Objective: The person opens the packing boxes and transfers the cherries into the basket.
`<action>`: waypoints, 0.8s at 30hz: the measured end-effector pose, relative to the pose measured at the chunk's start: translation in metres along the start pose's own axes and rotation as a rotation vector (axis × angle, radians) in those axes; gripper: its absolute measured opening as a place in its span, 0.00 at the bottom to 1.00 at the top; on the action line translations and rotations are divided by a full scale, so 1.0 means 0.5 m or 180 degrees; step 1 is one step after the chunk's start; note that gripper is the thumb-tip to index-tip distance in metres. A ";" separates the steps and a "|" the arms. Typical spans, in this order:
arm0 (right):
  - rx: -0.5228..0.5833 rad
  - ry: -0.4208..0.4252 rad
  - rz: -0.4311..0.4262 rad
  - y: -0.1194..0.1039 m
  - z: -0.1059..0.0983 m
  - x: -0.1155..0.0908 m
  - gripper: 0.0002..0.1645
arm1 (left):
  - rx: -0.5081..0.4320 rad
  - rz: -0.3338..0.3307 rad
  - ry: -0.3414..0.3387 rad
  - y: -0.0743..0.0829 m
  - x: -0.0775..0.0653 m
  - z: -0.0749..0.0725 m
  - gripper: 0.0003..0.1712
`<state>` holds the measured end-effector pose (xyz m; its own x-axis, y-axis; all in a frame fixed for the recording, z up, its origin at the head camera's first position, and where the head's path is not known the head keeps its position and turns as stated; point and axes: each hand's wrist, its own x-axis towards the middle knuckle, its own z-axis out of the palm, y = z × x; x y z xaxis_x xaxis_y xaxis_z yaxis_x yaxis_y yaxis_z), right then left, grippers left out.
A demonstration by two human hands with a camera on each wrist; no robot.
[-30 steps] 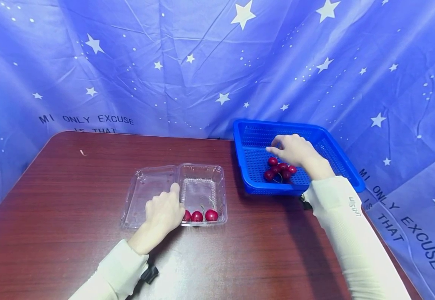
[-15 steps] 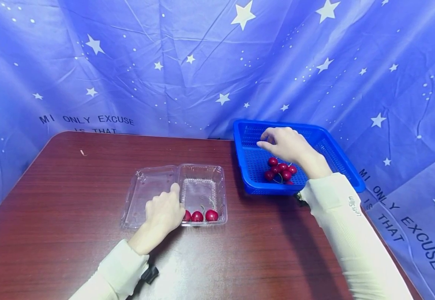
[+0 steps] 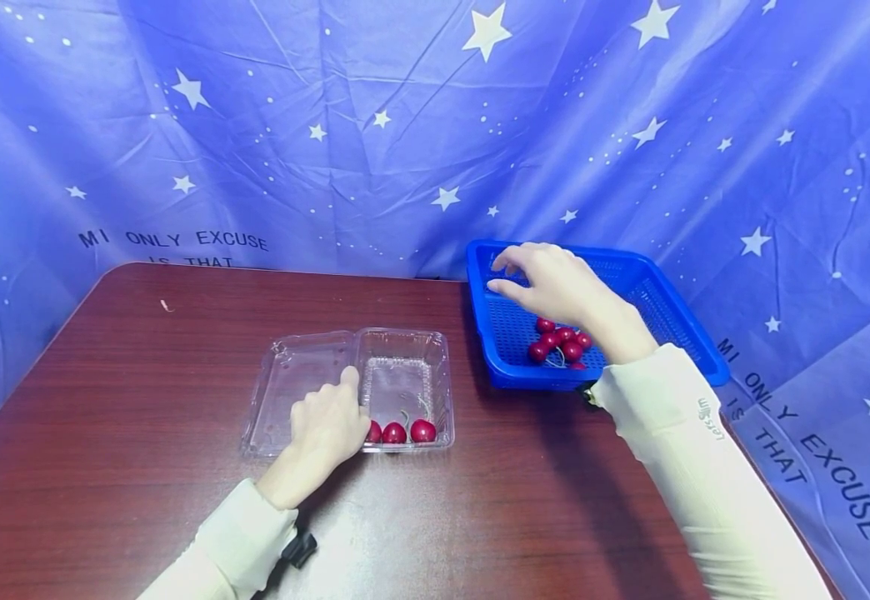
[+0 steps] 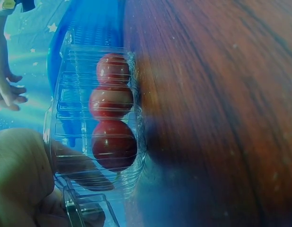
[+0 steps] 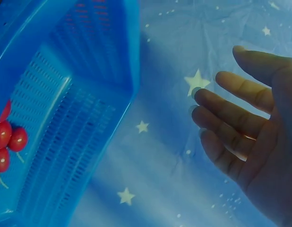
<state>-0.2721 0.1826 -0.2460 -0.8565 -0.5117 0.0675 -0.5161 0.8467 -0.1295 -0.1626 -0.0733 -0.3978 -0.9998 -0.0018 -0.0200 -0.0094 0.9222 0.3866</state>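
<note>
My left hand (image 3: 326, 421) holds the clear plastic clamshell box (image 3: 397, 379) at its hinge side. Through the box's wall in the left wrist view, a finger shows inside, beside the cherries (image 4: 113, 101). Three cherries line up along the near wall of the box, some with stems. My right hand (image 3: 555, 283) hovers over the left part of the blue basket (image 3: 513, 374), fingers loosely bent and spread. Nothing lies in its grasp in the right wrist view. Below it, several cherries (image 3: 564, 334) cluster on the basket's floor near the front.
The clamshell's lid (image 3: 292, 379) lies folded open to the left on the brown wooden table (image 3: 142, 375). A small pale scrap (image 3: 167, 306) sits near the table's back left. A blue curtain with stars (image 3: 375, 167) hangs behind the table and along its sides.
My right hand has risen and shifted left over the basket, away from the cherries, with its fingers spreading. The left hand and the box have stayed in place.
</note>
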 end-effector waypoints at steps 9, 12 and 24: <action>-0.0151 0.0091 -0.0273 -0.046 0.010 -0.003 0.22 | 0.0007 0.0027 0.0035 -0.002 0.001 0.004 0.12; -0.0210 0.0096 -0.0362 -0.066 0.016 -0.005 0.22 | 0.0009 0.0034 0.0063 -0.004 0.002 0.006 0.12; -0.0379 0.0023 -0.0875 -0.116 0.054 -0.007 0.21 | 0.0007 0.0046 0.0068 -0.004 0.003 0.008 0.12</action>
<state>-0.2391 0.1316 -0.2652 -0.6844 -0.7234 0.0912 -0.7257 0.6880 0.0115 -0.1640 -0.0735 -0.4024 -1.0000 0.0032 0.0052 0.0049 0.9230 0.3847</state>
